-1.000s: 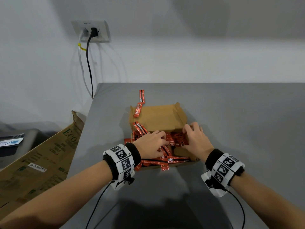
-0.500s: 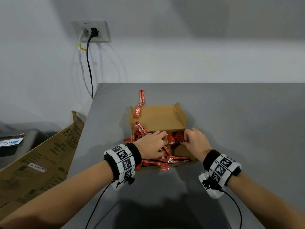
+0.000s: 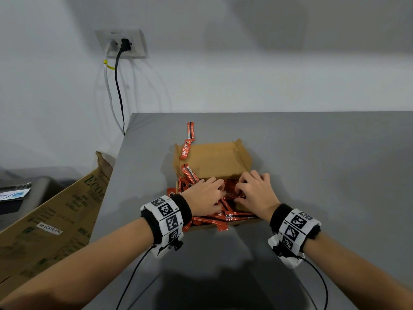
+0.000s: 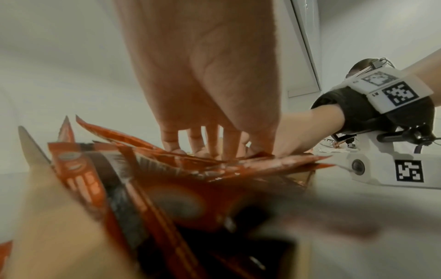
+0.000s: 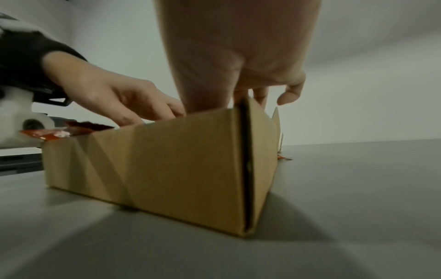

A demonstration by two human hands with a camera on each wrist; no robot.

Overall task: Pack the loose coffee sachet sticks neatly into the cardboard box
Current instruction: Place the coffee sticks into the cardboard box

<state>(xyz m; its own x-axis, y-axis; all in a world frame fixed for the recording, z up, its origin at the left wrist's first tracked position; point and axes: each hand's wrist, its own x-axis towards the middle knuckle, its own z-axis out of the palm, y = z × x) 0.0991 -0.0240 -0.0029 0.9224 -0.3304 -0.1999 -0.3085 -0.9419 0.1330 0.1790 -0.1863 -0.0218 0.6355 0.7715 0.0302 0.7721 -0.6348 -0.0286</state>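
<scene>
An open brown cardboard box (image 3: pixel 240 205) stands on the grey table (image 3: pixel 324 175), its lid (image 3: pixel 212 157) folded back. Red coffee sachets (image 3: pixel 232 194) lie heaped in it, and some stick out over its front edge (image 3: pixel 212 221). My left hand (image 3: pixel 210 194) presses its fingers down on the heap, as the left wrist view shows (image 4: pixel 203 139). My right hand (image 3: pixel 250 191) sits beside it, fingers and thumb curled round a few sachets; its fingertips are hidden behind the box wall (image 5: pixel 179 160). One loose sachet (image 3: pixel 190 130) lies beyond the box, and another (image 3: pixel 186 149) leans on the lid's left edge.
A large printed carton (image 3: pixel 55 215) leans against the table's left edge. A wall socket (image 3: pixel 121 44) with two cables hangs above the table's far left corner. Bare grey tabletop extends to the right and in front of the box.
My right hand has moved left from the box's right wall onto the sachets, close to my left hand. The left hand has shifted slightly on the heap.
</scene>
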